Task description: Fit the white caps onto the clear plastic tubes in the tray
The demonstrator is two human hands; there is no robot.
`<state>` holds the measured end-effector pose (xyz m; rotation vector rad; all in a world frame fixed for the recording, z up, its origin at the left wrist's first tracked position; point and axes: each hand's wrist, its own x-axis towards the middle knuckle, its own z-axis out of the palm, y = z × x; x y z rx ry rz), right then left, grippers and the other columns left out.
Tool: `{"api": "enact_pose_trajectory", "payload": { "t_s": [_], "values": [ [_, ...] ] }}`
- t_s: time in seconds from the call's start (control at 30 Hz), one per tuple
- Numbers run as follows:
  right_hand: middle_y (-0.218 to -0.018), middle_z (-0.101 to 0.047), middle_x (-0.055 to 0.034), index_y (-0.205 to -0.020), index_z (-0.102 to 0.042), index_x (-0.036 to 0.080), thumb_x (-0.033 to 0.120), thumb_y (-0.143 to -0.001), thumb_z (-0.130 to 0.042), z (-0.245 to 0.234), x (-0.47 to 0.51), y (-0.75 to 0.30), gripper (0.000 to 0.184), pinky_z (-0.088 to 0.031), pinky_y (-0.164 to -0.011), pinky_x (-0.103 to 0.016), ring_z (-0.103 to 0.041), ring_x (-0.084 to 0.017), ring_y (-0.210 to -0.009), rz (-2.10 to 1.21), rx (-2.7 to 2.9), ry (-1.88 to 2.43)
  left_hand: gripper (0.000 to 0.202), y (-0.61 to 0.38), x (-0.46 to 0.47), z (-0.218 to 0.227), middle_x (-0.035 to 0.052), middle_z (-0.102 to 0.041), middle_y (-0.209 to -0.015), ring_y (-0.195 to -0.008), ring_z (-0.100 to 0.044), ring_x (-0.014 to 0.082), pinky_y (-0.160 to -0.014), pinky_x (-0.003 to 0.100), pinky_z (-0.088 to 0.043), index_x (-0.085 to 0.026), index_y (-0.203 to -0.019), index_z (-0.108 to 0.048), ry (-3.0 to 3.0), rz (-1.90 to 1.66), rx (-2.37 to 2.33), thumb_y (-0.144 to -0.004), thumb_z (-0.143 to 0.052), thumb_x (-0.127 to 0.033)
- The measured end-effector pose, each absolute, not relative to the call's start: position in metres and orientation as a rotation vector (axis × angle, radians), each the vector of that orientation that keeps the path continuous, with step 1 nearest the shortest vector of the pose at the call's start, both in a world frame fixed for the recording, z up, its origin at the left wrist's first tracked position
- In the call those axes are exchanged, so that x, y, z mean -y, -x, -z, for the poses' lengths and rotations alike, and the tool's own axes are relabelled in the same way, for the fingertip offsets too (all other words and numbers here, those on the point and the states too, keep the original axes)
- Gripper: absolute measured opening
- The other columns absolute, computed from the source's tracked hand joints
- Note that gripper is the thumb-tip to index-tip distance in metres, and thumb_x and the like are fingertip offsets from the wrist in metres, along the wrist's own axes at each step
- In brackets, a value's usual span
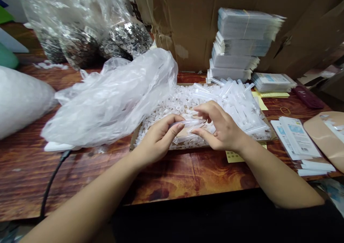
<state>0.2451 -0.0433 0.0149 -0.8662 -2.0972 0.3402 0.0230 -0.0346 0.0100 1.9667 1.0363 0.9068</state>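
Note:
Between the thumb and fingers of my left hand (160, 137) is a clear plastic tube (192, 122), lying roughly level with its tapered end pointing right. My right hand (221, 126) is at that end, thumb and fingers spread apart around it; whether a fingertip touches the tube I cannot tell. Both hands are over a shallow cardboard tray (132, 143). Small white translucent caps (161, 111) fill its left and middle parts. Many clear tubes (233, 98) are heaped on its right side, and another tube (185, 138) lies just below the held one.
A crumpled plastic bag (107, 100) overlaps the tray's left side. Bags of silvery pieces (129, 37) stand behind it. Banded card stacks (242, 39) rise at the back right. Printed packets (298, 135), a dark red phone-like object (308, 97) and a black cable (52, 178) lie around.

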Motion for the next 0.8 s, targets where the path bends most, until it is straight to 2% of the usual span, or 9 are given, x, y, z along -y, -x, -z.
{"api": "enact_pose_trajectory", "payload": {
  "t_s": [0.03,0.13,0.27,0.4,0.53,0.63,0.7,0.8],
  "values": [
    [-0.101,-0.069,-0.0083,-0.105,-0.064,0.021,0.038,-0.102,-0.057,-0.015,0.043,-0.246,0.019,-0.054,-0.082,-0.033,-0.064,-0.02,-0.092,-0.317,2.134,0.838,0.029,-0.023,0.035,-0.009,0.0012,-0.064,-0.081,-0.078,-0.061,0.019,-0.076,0.032,-0.05,-0.022,-0.092,-0.063,-1.948,-0.897,-1.027,-0.099,-0.051,-0.048],
    [-0.083,-0.064,-0.0036,-0.093,-0.06,0.021,0.034,-0.107,-0.047,-0.012,0.043,-0.246,0.023,-0.051,-0.073,-0.03,-0.06,-0.017,-0.077,-0.361,2.192,0.944,0.033,-0.022,0.033,-0.005,-0.0012,-0.055,-0.071,-0.067,-0.051,0.0161,-0.066,0.03,-0.045,-0.022,-0.088,-0.062,-1.86,-0.85,-0.999,-0.098,-0.054,-0.052],
    [-0.094,-0.063,-0.0064,-0.105,-0.057,0.019,0.035,-0.106,-0.05,-0.009,0.043,-0.247,0.018,-0.049,-0.069,-0.03,-0.058,-0.017,-0.077,-0.249,2.216,0.908,0.043,-0.021,0.029,-0.001,-0.0044,-0.044,-0.063,-0.058,-0.04,0.0119,-0.056,0.026,-0.034,-0.021,-0.081,-0.056,-1.555,-0.8,-0.909,-0.093,-0.061,-0.061],
    [-0.085,-0.061,-0.0023,-0.098,-0.054,0.021,0.036,-0.108,-0.047,-0.004,0.041,-0.245,0.019,-0.046,-0.066,-0.029,-0.056,-0.015,-0.072,-0.264,2.198,0.931,0.051,-0.025,0.028,-0.004,-0.0059,-0.039,-0.058,-0.054,-0.034,0.0097,-0.052,0.024,-0.029,-0.019,-0.076,-0.055,-1.32,-0.777,-0.887,-0.081,-0.074,-0.066],
    [-0.095,-0.063,-0.006,-0.102,-0.057,0.021,0.033,-0.106,-0.047,-0.007,0.04,-0.242,0.016,-0.049,-0.073,-0.031,-0.058,-0.017,-0.082,-0.365,2.209,0.861,0.053,-0.027,0.029,-0.006,-0.0067,-0.036,-0.058,-0.052,-0.03,0.009,-0.05,0.025,-0.028,-0.02,-0.075,-0.056,-1.218,-0.732,-0.884,-0.076,-0.078,-0.068],
    [-0.083,-0.061,-0.0011,-0.091,-0.055,0.022,0.033,-0.105,-0.047,-0.015,0.042,-0.238,0.019,-0.048,-0.074,-0.029,-0.056,-0.015,-0.076,-0.677,2.109,1.025,0.054,-0.026,0.03,-0.003,-0.005,-0.04,-0.06,-0.055,-0.035,0.0104,-0.053,0.026,-0.031,-0.019,-0.077,-0.058,-1.395,-0.776,-0.955,-0.081,-0.072,-0.071],
    [-0.085,-0.062,-0.0006,-0.092,-0.054,0.022,0.035,-0.103,-0.05,-0.018,0.043,-0.237,0.017,-0.048,-0.075,-0.029,-0.056,-0.015,-0.077,-0.806,2.057,1.127,0.054,-0.024,0.03,0.0,-0.0035,-0.045,-0.063,-0.058,-0.039,0.0116,-0.056,0.026,-0.034,-0.019,-0.08,-0.06,-1.526,-0.812,-1.001,-0.085,-0.067,-0.071],
    [-0.096,-0.064,-0.005,-0.099,-0.054,0.021,0.032,-0.102,-0.052,-0.016,0.045,-0.235,0.012,-0.048,-0.082,-0.033,-0.057,-0.018,-0.086,-0.707,2.115,1.091,0.048,-0.022,0.03,0.001,-0.0036,-0.046,-0.062,-0.058,-0.041,0.0132,-0.056,0.028,-0.037,-0.02,-0.082,-0.058,-1.621,-0.834,-0.99,-0.092,-0.058,-0.067]
  ]
}}
